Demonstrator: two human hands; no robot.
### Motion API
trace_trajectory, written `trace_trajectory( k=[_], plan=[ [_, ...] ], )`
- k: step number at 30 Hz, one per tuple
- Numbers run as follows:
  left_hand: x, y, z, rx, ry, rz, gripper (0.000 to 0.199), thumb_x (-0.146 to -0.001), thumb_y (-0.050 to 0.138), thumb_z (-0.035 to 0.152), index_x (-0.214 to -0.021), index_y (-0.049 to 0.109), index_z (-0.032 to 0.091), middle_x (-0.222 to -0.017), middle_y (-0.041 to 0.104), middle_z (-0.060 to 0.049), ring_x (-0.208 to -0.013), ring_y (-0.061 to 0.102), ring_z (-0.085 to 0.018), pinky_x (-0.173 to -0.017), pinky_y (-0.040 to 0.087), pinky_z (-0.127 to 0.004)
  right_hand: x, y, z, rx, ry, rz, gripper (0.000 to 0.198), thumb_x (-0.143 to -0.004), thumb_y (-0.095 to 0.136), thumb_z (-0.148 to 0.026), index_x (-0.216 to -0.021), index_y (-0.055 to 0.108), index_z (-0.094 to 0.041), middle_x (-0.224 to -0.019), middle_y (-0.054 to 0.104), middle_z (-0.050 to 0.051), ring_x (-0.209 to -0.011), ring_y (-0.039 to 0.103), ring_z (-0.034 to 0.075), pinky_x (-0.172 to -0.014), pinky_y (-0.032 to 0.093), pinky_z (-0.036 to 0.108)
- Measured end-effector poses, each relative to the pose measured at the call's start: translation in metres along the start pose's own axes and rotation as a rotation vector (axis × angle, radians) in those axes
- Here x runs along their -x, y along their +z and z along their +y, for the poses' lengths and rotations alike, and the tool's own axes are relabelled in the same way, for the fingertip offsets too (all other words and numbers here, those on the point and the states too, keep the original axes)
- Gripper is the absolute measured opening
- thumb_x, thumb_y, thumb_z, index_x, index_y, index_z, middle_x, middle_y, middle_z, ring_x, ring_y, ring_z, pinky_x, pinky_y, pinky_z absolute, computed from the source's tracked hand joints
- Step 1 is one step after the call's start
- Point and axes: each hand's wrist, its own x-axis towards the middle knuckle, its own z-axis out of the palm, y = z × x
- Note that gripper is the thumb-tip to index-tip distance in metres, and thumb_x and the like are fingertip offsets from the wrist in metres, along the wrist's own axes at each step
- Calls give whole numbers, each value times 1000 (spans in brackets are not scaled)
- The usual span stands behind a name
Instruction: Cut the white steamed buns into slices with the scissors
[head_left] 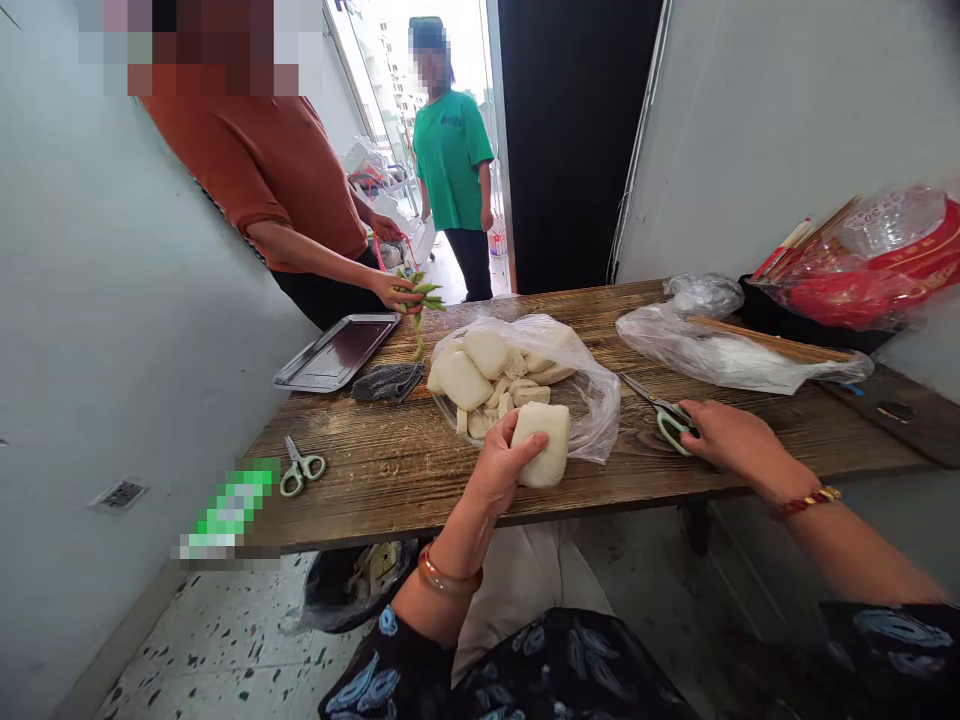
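My left hand (499, 465) grips a pale square steamed bun (546, 445) above the table's front edge, thumb across its face. Behind it several whole buns (463, 380) and cut pieces (512, 395) lie heaped on a clear plastic bag (589, 400). To the right, my right hand (731, 440) has its fingers at the handles of a pair of scissors (667, 415) with pale green grips. The blades lie on the table, pointing towards the bag; the fingertips are partly hidden.
A second pair of scissors (300, 467), a grey cloth (388, 382) and a metal tray (339, 352) lie left on the wooden table (375, 490). Wooden skewers (772, 340) rest on plastic at right. One person (300, 190) holds green vegetables (420, 292); another (452, 160) stands in the doorway.
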Motion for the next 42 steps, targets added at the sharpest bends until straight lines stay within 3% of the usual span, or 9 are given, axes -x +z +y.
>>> trace_trajectory(
  k=[6, 8, 11, 14, 16, 22, 29, 35, 42],
  plan=[
    [5, -4, 1, 52, -10, 51, 55, -59, 88, 41, -105, 72, 15, -90, 72, -7, -76, 60, -15, -68, 48, -24, 30, -5, 22, -361, 193, -37, 41, -85, 52, -34, -119, 64, -15, -89, 77, 13, -80, 72, 28, -67, 51, 34],
    [6, -4, 1, 52, 0, 54, 53, -60, 88, 40, -104, 73, 15, -89, 72, -6, -77, 60, -15, -69, 48, -24, 45, -5, 27, -767, 276, 21, 39, -88, 54, -39, -122, 64, -22, -103, 78, 11, -96, 72, 26, -79, 54, 32],
    [6, 0, 4, 52, 17, 45, 51, -60, 88, 39, -104, 73, 17, -91, 72, -6, -78, 60, -16, -70, 48, -24, 69, -8, 21, -1405, 330, 118, 37, -79, 73, -39, -115, 69, -31, -113, 76, 5, -104, 70, 24, -86, 55, 29],
    [6, 6, 8, 34, 39, 36, 53, -60, 89, 38, -106, 73, 17, -95, 73, -6, -82, 61, -17, -73, 48, -25, 86, -15, -2, -1596, 213, 31, 37, -74, 80, -41, -108, 73, -28, -104, 76, 5, -87, 70, 20, -73, 57, 24],
    [8, 9, 11, -1, 43, 34, 53, -60, 89, 38, -106, 73, 18, -96, 73, -7, -85, 61, -18, -75, 48, -26, 93, -20, -21, -1600, 159, -14, 43, -71, 83, -40, -111, 73, -27, -98, 76, 6, -80, 70, 19, -67, 56, 23],
    [17, 9, 18, -104, 37, 44, 50, -61, 88, 37, -105, 73, 17, -97, 73, -6, -85, 61, -17, -74, 47, -25, 97, -23, -59, -1618, 41, -27, 60, -72, 84, -37, -128, 62, -37, -113, 75, 8, -92, 73, 26, -80, 60, 40],
    [21, 6, 20, -46, 65, 50, 53, -61, 87, 41, -105, 70, 16, -92, 70, -5, -79, 59, -15, -68, 46, -22, 96, -31, -79, -1233, -91, -12, 67, -74, 80, -48, -135, 60, -28, -101, 73, 9, -87, 71, 24, -82, 59, 40],
    [19, 7, 17, -6, 35, 12, 58, -57, 89, 45, -103, 71, 14, -90, 70, -6, -77, 59, -14, -67, 46, -22, 92, -31, -88, -980, -136, 17, 61, -72, 78, -55, -124, 69, -23, -83, 67, 3, -75, 67, 23, -70, 59, 37],
    [19, 9, 16, 6, -3, 14, 53, -56, 90, 40, -99, 72, 15, -87, 70, -5, -75, 59, -14, -67, 46, -23, 90, -27, -87, -897, -199, -15, 53, -84, 68, -52, -128, 67, -22, -108, 75, 10, -97, 70, 30, -87, 58, 43]
  ],
)
